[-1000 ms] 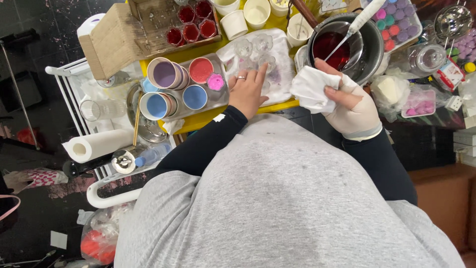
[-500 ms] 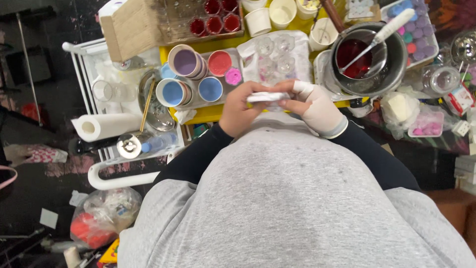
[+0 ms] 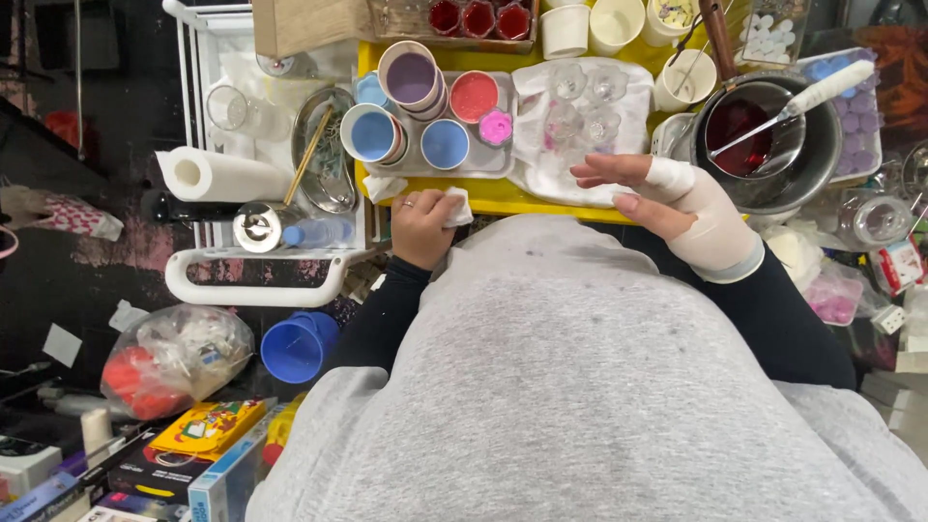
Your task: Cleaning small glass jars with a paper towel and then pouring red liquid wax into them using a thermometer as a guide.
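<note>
Clenched in the left hand (image 3: 421, 220) is a crumpled white tissue (image 3: 457, 207), pressed against the near edge of the yellow table (image 3: 503, 196). No object is held by the right hand (image 3: 667, 198), which is wrapped in a pale bandage and held flat with fingers spread above a white cloth (image 3: 541, 145). A metal pot (image 3: 822, 145) of red liquid is seen just beyond that hand. A grey tray (image 3: 488, 159) of coloured paper cups lies beyond the left hand. Small clear glass moulds (image 3: 585, 101) are set on the cloth.
</note>
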